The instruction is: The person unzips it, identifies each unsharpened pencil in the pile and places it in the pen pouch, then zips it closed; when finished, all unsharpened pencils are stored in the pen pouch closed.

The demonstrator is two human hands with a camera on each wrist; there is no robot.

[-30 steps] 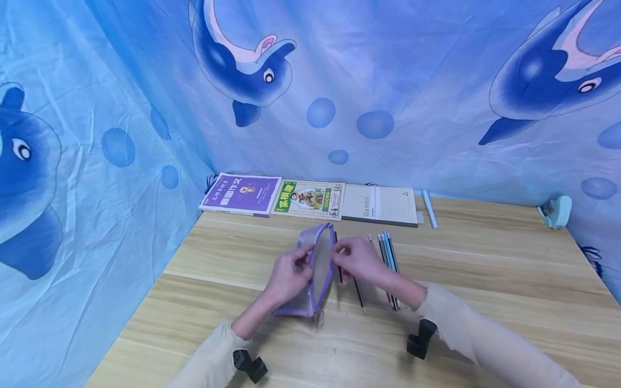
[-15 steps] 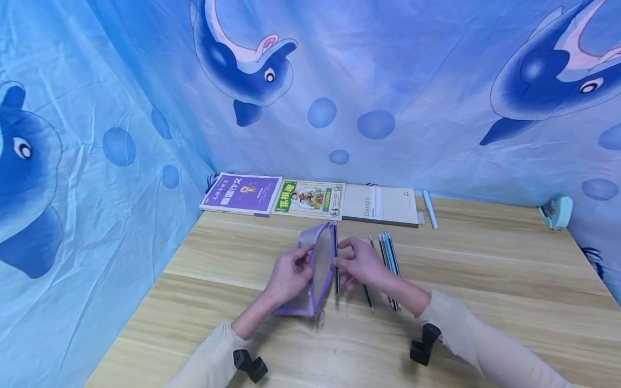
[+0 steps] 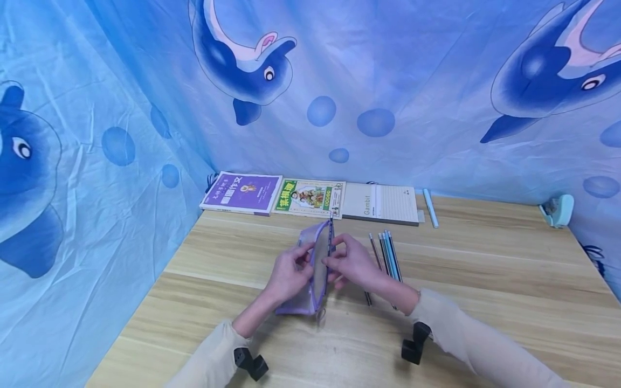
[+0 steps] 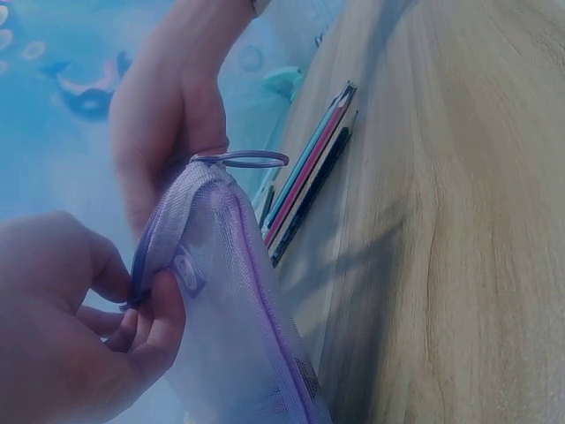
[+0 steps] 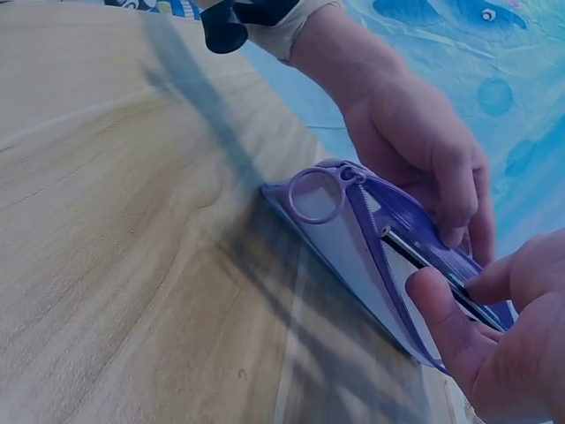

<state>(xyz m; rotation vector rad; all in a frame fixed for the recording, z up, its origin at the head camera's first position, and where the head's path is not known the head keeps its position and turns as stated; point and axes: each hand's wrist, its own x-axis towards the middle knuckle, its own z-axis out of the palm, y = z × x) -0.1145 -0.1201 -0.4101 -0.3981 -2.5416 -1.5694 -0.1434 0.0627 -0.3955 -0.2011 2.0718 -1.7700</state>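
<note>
A purple-edged mesh pencil case [image 3: 293,306] stands with its zipped mouth spread apart. My left hand [image 3: 290,275] pinches one edge of the mouth between thumb and fingers. On the other side my right hand [image 3: 356,265] holds a dark pencil [image 5: 424,258] between thumb and fingers, lengthwise along the opening. In the head view the pencil's upper end reaches past the case's far corner. The right wrist view shows the pencil's near end over the mouth, by the ring-shaped zipper pull [image 5: 316,196].
Several blue and dark pencils [image 3: 390,250] lie right of the right hand, partly under its forearm. At the back are a purple book [image 3: 242,193], a green-and-yellow book [image 3: 310,196], a notebook [image 3: 380,203] and a light-blue pen [image 3: 430,208]. A teal object [image 3: 559,211] stands far right.
My right hand has shifted left, bringing the dark pencil from beside the case's right edge to over its mouth. The left hand and the case stay nearly still.
</note>
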